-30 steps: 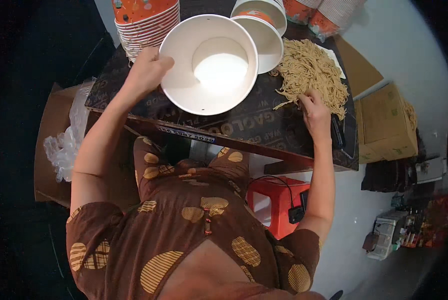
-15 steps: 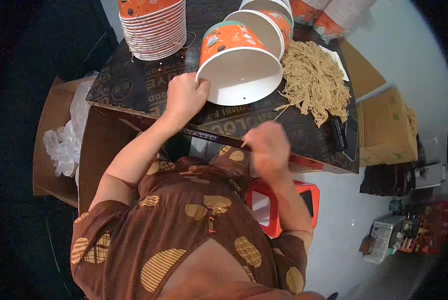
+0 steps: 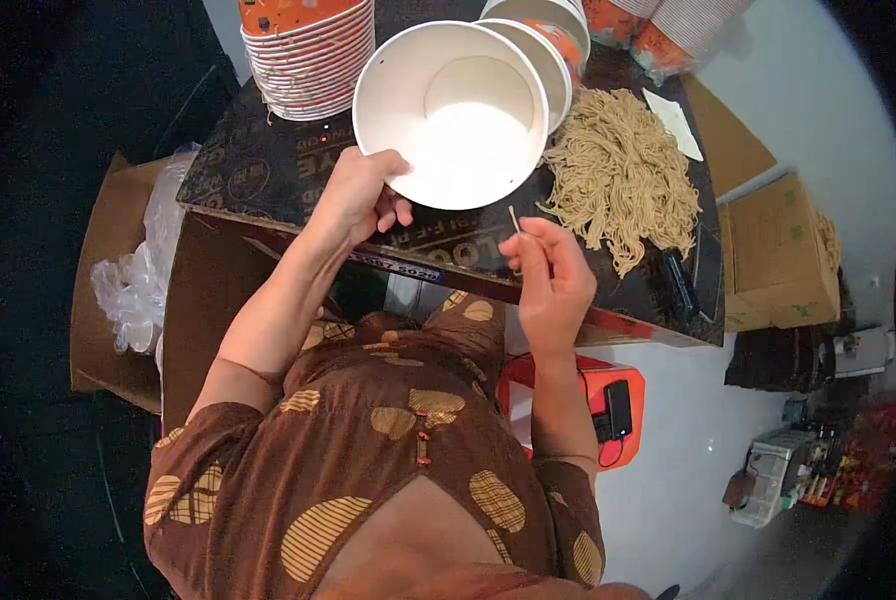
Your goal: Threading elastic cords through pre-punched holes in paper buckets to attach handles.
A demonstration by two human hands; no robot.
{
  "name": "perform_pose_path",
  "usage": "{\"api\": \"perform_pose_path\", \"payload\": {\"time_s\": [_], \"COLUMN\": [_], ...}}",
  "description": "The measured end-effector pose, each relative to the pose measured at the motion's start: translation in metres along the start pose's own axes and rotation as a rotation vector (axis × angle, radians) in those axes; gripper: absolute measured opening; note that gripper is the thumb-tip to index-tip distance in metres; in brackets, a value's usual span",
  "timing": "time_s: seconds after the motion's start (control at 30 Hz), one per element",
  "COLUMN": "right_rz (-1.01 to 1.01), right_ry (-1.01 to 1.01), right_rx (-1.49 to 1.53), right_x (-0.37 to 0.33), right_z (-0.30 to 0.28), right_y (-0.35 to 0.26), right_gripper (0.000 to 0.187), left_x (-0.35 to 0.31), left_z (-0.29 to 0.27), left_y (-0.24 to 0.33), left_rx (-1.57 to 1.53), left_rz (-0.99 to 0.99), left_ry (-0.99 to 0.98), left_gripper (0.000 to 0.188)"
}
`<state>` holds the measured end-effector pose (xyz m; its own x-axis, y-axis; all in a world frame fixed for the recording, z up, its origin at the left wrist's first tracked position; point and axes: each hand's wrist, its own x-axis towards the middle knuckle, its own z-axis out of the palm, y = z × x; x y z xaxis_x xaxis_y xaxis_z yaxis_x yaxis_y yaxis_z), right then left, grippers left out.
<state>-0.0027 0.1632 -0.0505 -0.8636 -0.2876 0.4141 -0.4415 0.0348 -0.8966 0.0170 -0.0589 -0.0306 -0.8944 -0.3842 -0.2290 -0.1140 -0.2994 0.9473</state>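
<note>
The left hand [image 3: 356, 195] grips a tub [image 3: 458, 120]. The right hand [image 3: 558, 285], nearer the string pile [image 3: 623, 180], pinches a cord [image 3: 514, 218] almost upright, just off the tub's lower right edge.

Left front: bare table [image 3: 253, 182] between stack [image 3: 308, 65] and left hand [image 3: 360, 195]; passable.
Between hands: open gap below tub [image 3: 458, 120]; cord end [image 3: 514, 219] juts in from right hand [image 3: 553, 285].
Behind tub: nested tubs [image 3: 559, 78] block.
Right of tub: cord heap [image 3: 623, 170] crowds its rim.
Right front: bare strip, right hand to black tool [image 3: 680, 284].
Tub to stack: tight.
</note>
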Motion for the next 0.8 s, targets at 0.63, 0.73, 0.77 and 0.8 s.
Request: {"api": "perform_pose_path", "payload": {"time_s": [0.63, 0.73, 0.77, 0.8], "right_rz": [-0.138, -0.251, -0.255, -0.288], "right_ry": [0.075, 0.088, 0.085, 0.08], "right_rx": [-0.936, -0.85, -0.847, -0.736], "right_x": [0.04, 0.046, 0.044, 0.038], "right_z": [-0.095, -0.1, -0.097, -0.093], "right_y": [0.041, 0.047, 0.041, 0.032], "right_gripper": [0.029, 0.019, 0.019, 0.017], "left_x": [-0.016, -0.027, -0.03, -0.036], "left_z": [-0.005, -0.003, -0.002, 0.0], "left_y": [-0.023, -0.017, -0.015, -0.01], "left_rx": [0.287, 0.438, 0.516, 0.564], "left_rz": [0.083, 0.067, 0.079, 0.02], "left_ry": [0.035, 0.03, 0.009, -0.065], "left_gripper": [0.049, 0.056, 0.057, 0.058]}}
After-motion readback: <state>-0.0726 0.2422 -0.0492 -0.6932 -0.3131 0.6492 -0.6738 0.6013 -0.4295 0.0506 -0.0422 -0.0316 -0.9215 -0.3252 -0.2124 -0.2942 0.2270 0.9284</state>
